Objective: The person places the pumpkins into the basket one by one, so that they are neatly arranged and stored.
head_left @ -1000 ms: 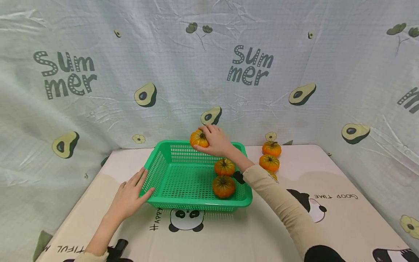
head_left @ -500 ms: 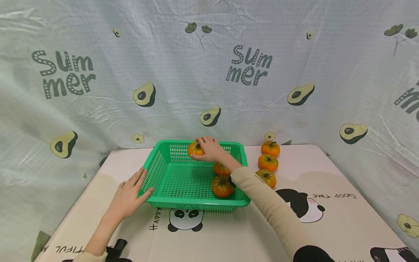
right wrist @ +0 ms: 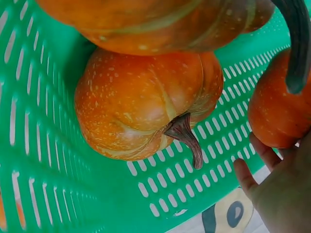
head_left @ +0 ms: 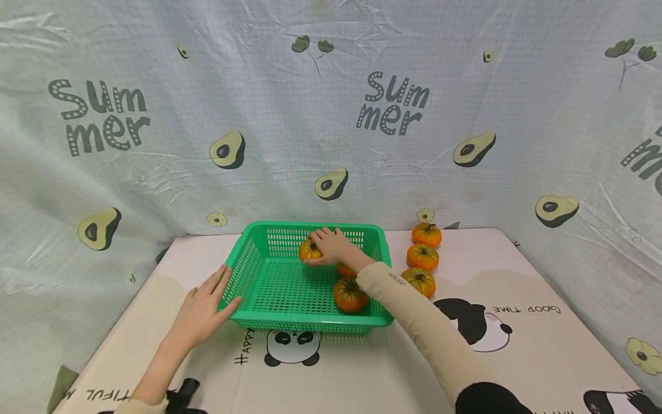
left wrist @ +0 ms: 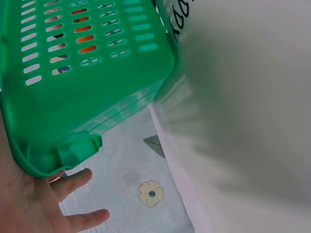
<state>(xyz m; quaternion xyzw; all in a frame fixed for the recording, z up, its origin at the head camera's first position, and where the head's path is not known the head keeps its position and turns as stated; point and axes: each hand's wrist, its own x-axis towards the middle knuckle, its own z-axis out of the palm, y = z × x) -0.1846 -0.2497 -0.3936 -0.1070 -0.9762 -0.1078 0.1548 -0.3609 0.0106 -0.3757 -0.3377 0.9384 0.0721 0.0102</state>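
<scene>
My right hand (head_left: 333, 246) grips a small orange pumpkin (head_left: 308, 250) low inside the green plastic basket (head_left: 310, 319), near its back wall. Two more pumpkins sit along the basket's right side: a front one (head_left: 350, 294), and a rear one (head_left: 344, 269) partly hidden by my right hand. The right wrist view shows the gripped pumpkin (right wrist: 274, 104) at its right edge, fingertips against its underside. With spread fingers, my left hand (head_left: 201, 307) rests at the basket's left rim. From the left wrist, the basket's slotted wall (left wrist: 73, 102) fills the upper left.
Three pumpkins stand in a row right of the basket: the far one (head_left: 426, 235), the middle one (head_left: 422, 257) and the near one (head_left: 419, 282), beside my right sleeve (head_left: 414, 310). A printed cloth (head_left: 279, 161) hangs behind the panda-patterned table (head_left: 331, 385).
My right hand has lowered the pumpkin from above the basket's back rim down into the basket, its forearm now covering part of the rear pumpkin. The left hand has stayed at the rim.
</scene>
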